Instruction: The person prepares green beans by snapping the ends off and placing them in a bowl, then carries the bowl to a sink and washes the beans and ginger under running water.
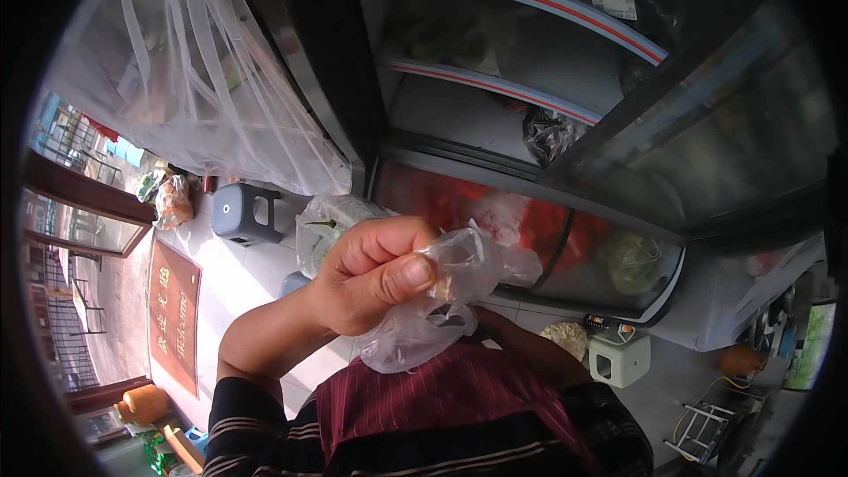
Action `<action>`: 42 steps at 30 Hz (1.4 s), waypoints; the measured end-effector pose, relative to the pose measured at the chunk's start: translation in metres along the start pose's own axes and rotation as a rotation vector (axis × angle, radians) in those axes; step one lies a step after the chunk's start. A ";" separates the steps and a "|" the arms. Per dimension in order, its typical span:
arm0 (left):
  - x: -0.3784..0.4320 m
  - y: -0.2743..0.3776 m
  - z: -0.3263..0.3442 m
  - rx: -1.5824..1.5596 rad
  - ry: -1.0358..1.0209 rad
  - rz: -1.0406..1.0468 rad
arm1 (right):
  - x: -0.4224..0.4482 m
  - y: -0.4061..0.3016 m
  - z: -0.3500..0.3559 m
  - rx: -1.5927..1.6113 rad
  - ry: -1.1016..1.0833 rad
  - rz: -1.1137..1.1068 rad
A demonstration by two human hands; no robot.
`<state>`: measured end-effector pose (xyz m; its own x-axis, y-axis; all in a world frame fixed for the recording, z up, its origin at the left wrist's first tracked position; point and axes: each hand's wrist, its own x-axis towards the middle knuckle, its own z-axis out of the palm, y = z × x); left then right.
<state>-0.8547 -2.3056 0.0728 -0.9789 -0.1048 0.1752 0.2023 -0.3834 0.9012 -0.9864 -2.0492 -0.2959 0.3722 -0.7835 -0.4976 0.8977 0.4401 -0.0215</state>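
Note:
My left hand [381,275] pinches a crumpled clear plastic bag [467,262] between thumb and curled fingers, raised in front of my chest. Part of the bag hangs below the fist, over a maroon striped apron [430,387]. My right forearm [530,348] reaches in behind the bag, which hides the right hand. Beyond the hands stands a glass-fronted display refrigerator [457,169] with shelves. A dark plastic bag [550,136] lies on its lower shelf. Red contents [540,222] and a bagged green vegetable [629,262] show in its base.
The glass door [722,139] fills the right side. A plastic curtain [172,93] hangs left. On the floor are a grey stool [235,212], a doormat [173,324], a pale green stool [623,361] and an orange gas cylinder [144,404]. A bag of vegetables [328,228] sits behind my left hand.

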 end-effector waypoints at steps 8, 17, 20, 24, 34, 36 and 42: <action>0.066 0.017 -0.004 -0.187 -0.090 0.214 | -0.002 -0.074 0.030 -0.171 0.326 -0.250; 0.126 -0.037 -0.067 0.269 0.252 0.415 | 0.021 -0.235 0.099 -0.590 0.523 -0.645; 0.129 -0.076 -0.082 1.048 0.297 0.376 | 0.025 -0.285 0.117 -0.747 0.604 -0.709; 0.141 -0.116 -0.093 0.714 0.143 0.208 | 0.037 -0.334 0.130 -0.948 0.693 -0.715; 0.163 -0.090 -0.119 0.439 0.905 0.318 | -0.033 -0.206 0.080 -2.131 0.945 -0.650; 0.162 -0.083 -0.116 0.388 0.902 0.284 | -0.050 -0.184 0.080 -2.004 1.003 -0.568; 0.151 -0.077 -0.114 0.472 0.854 0.155 | -0.093 -0.174 0.134 -1.524 1.034 -0.632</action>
<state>-1.0150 -2.3960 -0.0154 -0.5562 -0.8213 0.1269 0.1130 0.0766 0.9906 -1.1454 -2.1114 -0.1298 -0.6410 -0.6871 -0.3422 -0.3101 0.6396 -0.7034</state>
